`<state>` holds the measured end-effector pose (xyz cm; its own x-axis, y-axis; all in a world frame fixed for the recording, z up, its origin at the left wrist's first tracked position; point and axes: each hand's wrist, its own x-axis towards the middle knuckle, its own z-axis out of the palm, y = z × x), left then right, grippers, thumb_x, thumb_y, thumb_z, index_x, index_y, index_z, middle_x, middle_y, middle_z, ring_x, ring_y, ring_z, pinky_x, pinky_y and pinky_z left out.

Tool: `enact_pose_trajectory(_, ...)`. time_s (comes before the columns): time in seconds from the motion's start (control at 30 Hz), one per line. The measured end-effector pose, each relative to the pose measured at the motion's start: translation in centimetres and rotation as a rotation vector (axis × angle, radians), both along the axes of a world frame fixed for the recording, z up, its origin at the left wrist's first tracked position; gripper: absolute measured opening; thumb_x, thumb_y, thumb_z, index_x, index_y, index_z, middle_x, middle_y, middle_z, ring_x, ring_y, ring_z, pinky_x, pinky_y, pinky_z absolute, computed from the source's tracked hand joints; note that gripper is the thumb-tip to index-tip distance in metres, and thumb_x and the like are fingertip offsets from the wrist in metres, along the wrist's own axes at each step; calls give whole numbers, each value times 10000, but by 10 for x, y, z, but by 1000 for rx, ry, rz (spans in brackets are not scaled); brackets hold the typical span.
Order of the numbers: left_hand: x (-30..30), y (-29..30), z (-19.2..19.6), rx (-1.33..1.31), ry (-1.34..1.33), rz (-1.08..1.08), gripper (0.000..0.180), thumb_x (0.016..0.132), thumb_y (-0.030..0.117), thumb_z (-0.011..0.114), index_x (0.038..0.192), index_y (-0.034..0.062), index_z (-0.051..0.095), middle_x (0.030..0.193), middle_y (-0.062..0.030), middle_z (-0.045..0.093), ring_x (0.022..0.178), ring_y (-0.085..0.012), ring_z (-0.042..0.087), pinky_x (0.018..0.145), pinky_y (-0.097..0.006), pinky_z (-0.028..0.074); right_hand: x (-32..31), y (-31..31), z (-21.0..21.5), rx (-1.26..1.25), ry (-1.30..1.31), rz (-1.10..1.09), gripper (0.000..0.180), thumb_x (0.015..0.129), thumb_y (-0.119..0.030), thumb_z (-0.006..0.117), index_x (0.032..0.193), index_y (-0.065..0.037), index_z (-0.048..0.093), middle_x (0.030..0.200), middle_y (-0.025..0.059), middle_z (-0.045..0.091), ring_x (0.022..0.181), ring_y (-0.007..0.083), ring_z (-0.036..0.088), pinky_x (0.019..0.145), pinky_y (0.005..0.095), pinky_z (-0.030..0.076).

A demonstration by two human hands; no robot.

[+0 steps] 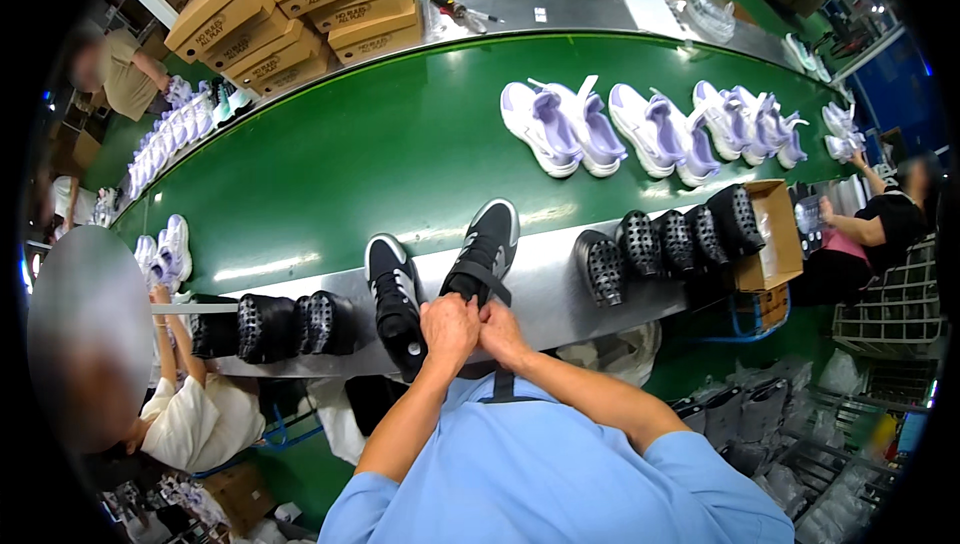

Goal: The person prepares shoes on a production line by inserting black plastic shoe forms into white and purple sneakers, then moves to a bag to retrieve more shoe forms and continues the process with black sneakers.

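Right in front of me, a black sneaker (490, 241) with a grey toe edge and white sole rests toe-away across the metal ledge and the green belt. At its heel end, my left hand (450, 328) is closed on the collar. My right hand (502, 334) is closed beside it at the same opening, fingers bent and partly hidden. A dark strap (484, 278) crosses the shoe just ahead of my hands. The matching black sneaker (388, 269) lies to the left, untouched, its heel toward me.
Black studded shoe-shaped pieces (605, 266) line the metal ledge (560, 316) on both sides. White-and-lilac sneakers (655, 129) stand on the green belt (400, 134). Stacked shoeboxes (375, 39) are beyond it. An open cardboard box (775, 234) and co-workers flank me.
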<state>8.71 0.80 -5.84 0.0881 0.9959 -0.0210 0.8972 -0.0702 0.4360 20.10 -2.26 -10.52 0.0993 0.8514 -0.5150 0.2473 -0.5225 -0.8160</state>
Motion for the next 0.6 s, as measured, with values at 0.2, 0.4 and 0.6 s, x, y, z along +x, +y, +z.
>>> enact_pose_trajectory(0.2,7,9,19,-55,-91,-52,419,909,347,688,767,-46,721,781,-264,700,738,-436,686,713,-497,517,10,-3,-35,113,120,12,280,875,-245,749,901,-3,612,829,201,681,764,351,684,664,442,548)
enact_pose_trajectory(0.4,-10,16,18,-363,-626,363,365,932,269,742,784,-65,728,699,-108,709,622,-156,624,601,-335,478,65,9,38,-137,582,-317,233,1004,-288,662,968,-58,665,832,40,643,674,111,606,533,255,512)
enact_pose_trajectory(0.6,-7,13,23,-419,-733,427,362,933,260,734,812,-80,722,720,-121,721,626,-171,640,611,-343,492,56,47,77,-90,657,-256,263,1004,-297,674,915,-51,641,764,-5,547,607,77,497,466,217,371)
